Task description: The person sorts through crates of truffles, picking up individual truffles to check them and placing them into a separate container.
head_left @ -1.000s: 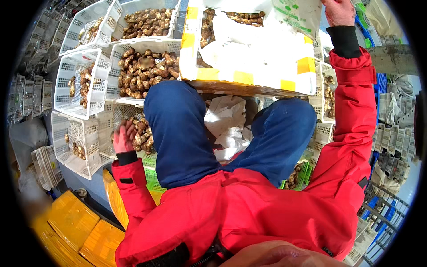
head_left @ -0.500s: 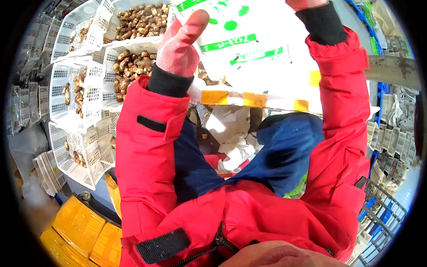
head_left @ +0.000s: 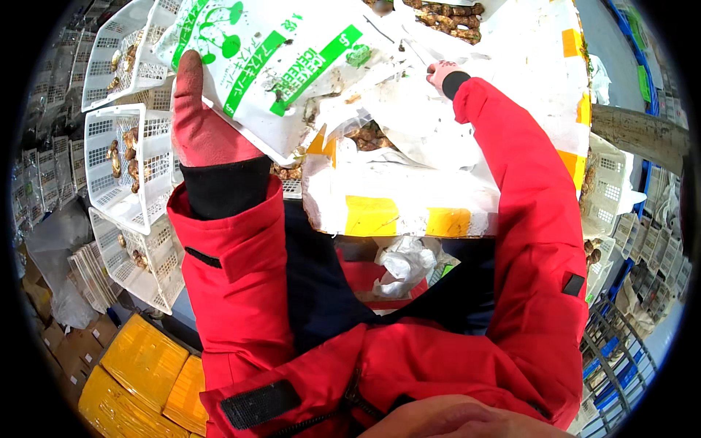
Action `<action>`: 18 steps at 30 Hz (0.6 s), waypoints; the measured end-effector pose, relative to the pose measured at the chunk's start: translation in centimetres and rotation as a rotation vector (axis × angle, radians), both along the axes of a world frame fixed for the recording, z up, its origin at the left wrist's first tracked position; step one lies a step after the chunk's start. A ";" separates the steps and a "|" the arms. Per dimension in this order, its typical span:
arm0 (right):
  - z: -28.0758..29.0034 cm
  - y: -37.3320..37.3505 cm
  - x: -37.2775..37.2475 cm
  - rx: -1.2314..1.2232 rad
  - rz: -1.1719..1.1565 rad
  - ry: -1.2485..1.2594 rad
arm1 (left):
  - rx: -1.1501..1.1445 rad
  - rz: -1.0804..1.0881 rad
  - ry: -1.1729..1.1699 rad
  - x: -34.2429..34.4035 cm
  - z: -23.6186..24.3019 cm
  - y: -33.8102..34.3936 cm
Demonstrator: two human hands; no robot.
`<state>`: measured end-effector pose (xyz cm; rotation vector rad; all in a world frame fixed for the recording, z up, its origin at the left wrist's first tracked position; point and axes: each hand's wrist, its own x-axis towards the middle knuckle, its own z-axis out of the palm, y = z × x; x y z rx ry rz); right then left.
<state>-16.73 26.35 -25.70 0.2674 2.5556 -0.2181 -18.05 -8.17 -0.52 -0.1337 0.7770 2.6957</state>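
Observation:
My left hand (head_left: 208, 131), in a pink glove, grips the lower left edge of a flat white pack (head_left: 292, 73) with green printing, tilted over the box's left side. My right hand (head_left: 442, 73), also gloved, is further forward inside the white foam box (head_left: 467, 212) with yellow tape, its fingers pinched on white wrapping (head_left: 409, 124). Long brown mushrooms (head_left: 445, 22) show at the box's far end, and more peek out from under the wrapping. The box stands just above my lap.
White plastic baskets (head_left: 109, 212) of mushrooms stand along the left, others (head_left: 610, 182) at the right. A wooden post (head_left: 635, 135) juts in from the right. Yellow wrapped blocks (head_left: 142, 361) lie at lower left, crumpled white paper (head_left: 401, 266) between my legs, a dark wire crate (head_left: 617, 354) at lower right.
My left hand rose from the baskets to take the printed pack, which has swung down to the left. My right hand has moved down and inward into the box, which sits nearer me.

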 end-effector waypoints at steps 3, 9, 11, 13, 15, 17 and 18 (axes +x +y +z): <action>3.0 1.3 -0.9 -0.092 0.101 -0.181 | 0.043 -0.025 -0.020 0.1 0.3 0.4; 9.9 -1.9 2.2 0.123 0.245 0.086 | 0.072 -0.006 0.018 0.4 0.1 0.6; 13.3 -2.9 3.4 0.144 0.274 0.251 | 0.112 -0.039 0.004 0.8 0.1 0.3; 17.4 -2.2 4.2 0.249 0.308 0.378 | 0.183 -0.075 0.010 1.2 0.3 0.5; 22.6 -1.8 5.1 0.230 0.338 0.542 | 0.190 -0.089 0.030 1.4 0.2 0.2; 27.9 -1.5 5.9 0.313 0.322 0.648 | 0.221 -0.111 0.043 2.3 0.7 0.3; 30.0 -0.7 6.6 0.315 0.360 0.742 | 0.277 -0.218 0.057 2.5 0.4 0.6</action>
